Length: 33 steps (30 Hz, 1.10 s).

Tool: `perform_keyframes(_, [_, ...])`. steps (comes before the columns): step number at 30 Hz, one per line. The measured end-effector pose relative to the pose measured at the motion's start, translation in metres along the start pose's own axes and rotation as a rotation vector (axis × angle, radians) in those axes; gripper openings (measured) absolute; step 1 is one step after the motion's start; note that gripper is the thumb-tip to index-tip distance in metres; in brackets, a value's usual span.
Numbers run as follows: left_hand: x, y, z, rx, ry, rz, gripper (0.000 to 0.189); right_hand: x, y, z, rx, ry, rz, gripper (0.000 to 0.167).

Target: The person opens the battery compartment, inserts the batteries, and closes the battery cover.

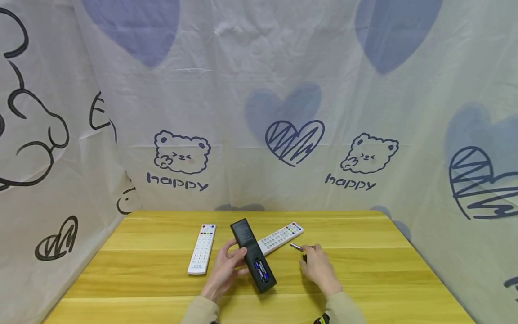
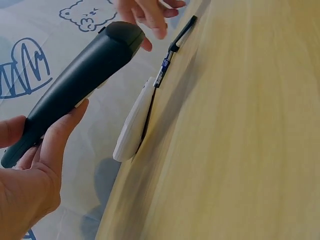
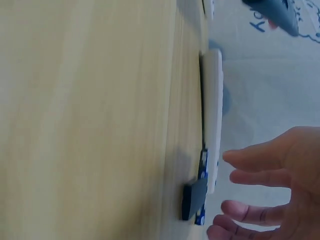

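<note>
My left hand (image 1: pixel 225 269) grips a black remote control (image 1: pixel 245 240), its back turned up and tilted above the table. The remote's battery compartment is uncovered, and blue batteries (image 1: pixel 261 271) show inside it. My right hand (image 1: pixel 319 270) hovers low over the table at the right, its fingers spread and holding nothing in the right wrist view. Right by those fingertips lie a small black cover (image 3: pixel 194 199) and, partly hidden behind it, blue-and-silver battery pieces (image 3: pixel 202 164). The left wrist view shows a battery (image 2: pixel 163 72) near the black cover (image 2: pixel 184 34).
One white remote (image 1: pixel 202 249) lies to the left of my left hand. Another white remote (image 1: pixel 281 237) lies slanted behind the black one, which overlaps its lower end. Beyond the wooden table (image 1: pixel 133 270) hangs a printed cloth (image 1: pixel 243 180).
</note>
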<state>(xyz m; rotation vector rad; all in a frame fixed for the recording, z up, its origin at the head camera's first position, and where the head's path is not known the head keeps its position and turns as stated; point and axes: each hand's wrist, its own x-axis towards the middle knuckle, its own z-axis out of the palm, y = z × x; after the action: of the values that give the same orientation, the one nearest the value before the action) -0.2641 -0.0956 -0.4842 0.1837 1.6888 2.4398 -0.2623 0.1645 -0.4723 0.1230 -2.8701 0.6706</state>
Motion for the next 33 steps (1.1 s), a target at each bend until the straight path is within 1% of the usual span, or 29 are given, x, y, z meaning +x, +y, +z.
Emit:
perform_keyframes(7, [0.0, -0.001, 0.0, -0.001, 0.006, -0.001, 0.057, 0.004, 0.01, -0.001, -0.029, -0.06, 0.027, 0.041])
perform_keyframes(13, [-0.001, -0.001, 0.0, -0.003, 0.008, -0.002, 0.057, 0.006, 0.015, 0.002, -0.021, -0.117, 0.053, 0.043])
perform_keyframes(20, [0.001, -0.001, 0.0, -0.007, 0.006, -0.006, 0.057, 0.011, 0.017, 0.004, -0.047, -0.13, 0.034, 0.037])
perform_keyframes(27, [0.001, -0.001, -0.002, -0.001, 0.003, -0.007, 0.056, 0.015, 0.02, 0.006, -0.011, -0.169, 0.076, 0.035])
perform_keyframes(33, [0.0, -0.001, -0.003, 0.003, 0.001, -0.007, 0.056, 0.018, 0.024, 0.008, 0.003, -0.165, 0.056, 0.029])
